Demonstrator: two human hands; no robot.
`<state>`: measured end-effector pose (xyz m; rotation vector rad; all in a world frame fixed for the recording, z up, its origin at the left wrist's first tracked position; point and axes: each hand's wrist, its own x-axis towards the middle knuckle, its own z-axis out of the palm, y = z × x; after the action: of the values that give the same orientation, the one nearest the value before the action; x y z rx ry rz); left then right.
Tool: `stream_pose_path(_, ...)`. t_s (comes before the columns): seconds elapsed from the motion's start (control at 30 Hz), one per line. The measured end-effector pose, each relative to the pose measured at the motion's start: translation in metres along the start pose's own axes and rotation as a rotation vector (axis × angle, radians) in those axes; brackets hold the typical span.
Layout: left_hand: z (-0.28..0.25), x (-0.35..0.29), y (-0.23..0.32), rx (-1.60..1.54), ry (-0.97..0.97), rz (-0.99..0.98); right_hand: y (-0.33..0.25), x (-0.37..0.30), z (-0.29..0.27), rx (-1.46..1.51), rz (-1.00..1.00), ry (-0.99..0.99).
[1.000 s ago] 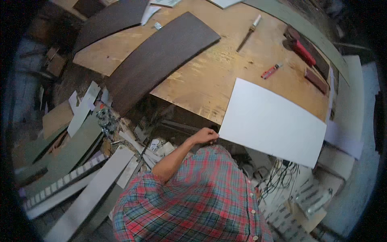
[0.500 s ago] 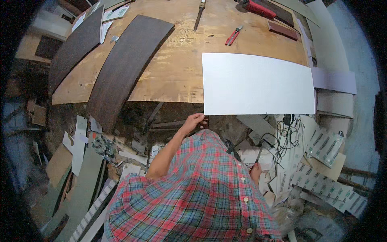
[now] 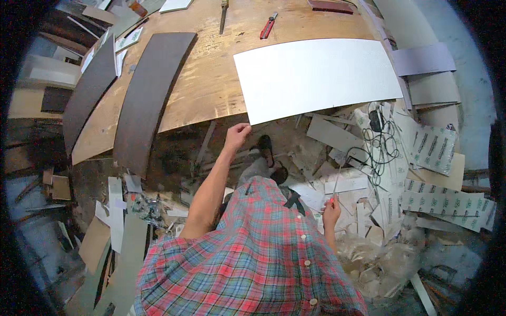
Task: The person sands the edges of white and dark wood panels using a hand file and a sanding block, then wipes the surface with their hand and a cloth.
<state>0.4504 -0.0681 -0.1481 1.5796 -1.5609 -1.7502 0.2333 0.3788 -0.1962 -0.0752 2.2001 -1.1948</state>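
A large white rectangular panel (image 3: 319, 76) lies on the wooden worktable (image 3: 211, 79), its near edge jutting past the table's front. At the panel's near left corner, my left hand (image 3: 238, 135) has its fingers closed in a pinch. Lower and to the right, clear of the table, my right hand (image 3: 331, 211) grips a thin, narrow tool (image 3: 337, 181) pointing upward; its exact kind is too small to make out. Beyond the panel lies a red utility knife (image 3: 268, 26). A file with a handle (image 3: 223, 18) rests to the left of the knife.
Two dark brown boards (image 3: 155, 89) (image 3: 92, 95) lie across the table's left side, overhanging its front. Below the table, offcuts (image 3: 334, 134), a coiled black cable (image 3: 379, 139) and plastic wrapping (image 3: 377, 263) litter the floor. Printed packing sheets (image 3: 448, 203) lie at right.
My view has turned and shifted, so the table appears tilted and higher. My right hand has come further out from behind my shirt with the thin tool. My left hand stays at the panel's corner.
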Motion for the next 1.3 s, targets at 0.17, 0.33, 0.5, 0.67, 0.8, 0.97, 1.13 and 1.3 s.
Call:
stream_pose_path(0.17,-0.048,0.039,0.027,0.307,0.074,0.342,-0.048,-0.027,0.022,-0.147,-0.283,0.019)
stream_pose_path(0.33,-0.083,0.097,0.064,0.528,0.153,0.439,-0.107,-0.054,0.052,-0.247,-0.598,-0.057)
stream_pose_path(0.5,-0.072,0.162,0.061,0.782,0.229,0.767,-0.165,-0.077,0.098,-0.355,-0.565,-0.154)
stream_pose_path(0.67,-0.061,0.151,0.057,0.809,0.336,0.777,-0.182,-0.073,0.151,-0.461,-0.659,-0.147)
stream_pose_path(0.8,-0.053,0.147,0.057,0.820,0.351,0.836,-0.168,-0.068,0.186,-0.465,-0.736,-0.058)
stream_pose_path(0.97,-0.052,0.128,0.077,0.725,0.217,0.829,-0.165,-0.074,0.198,-0.587,-0.743,-0.002)
stream_pose_path(1.13,-0.066,0.126,0.074,0.744,0.190,0.868,-0.156,-0.086,0.204,-0.527,-0.579,-0.014)
stream_pose_path(1.3,-0.067,0.123,0.074,0.722,0.171,0.878,-0.158,-0.105,0.209,-0.474,-0.447,-0.047)
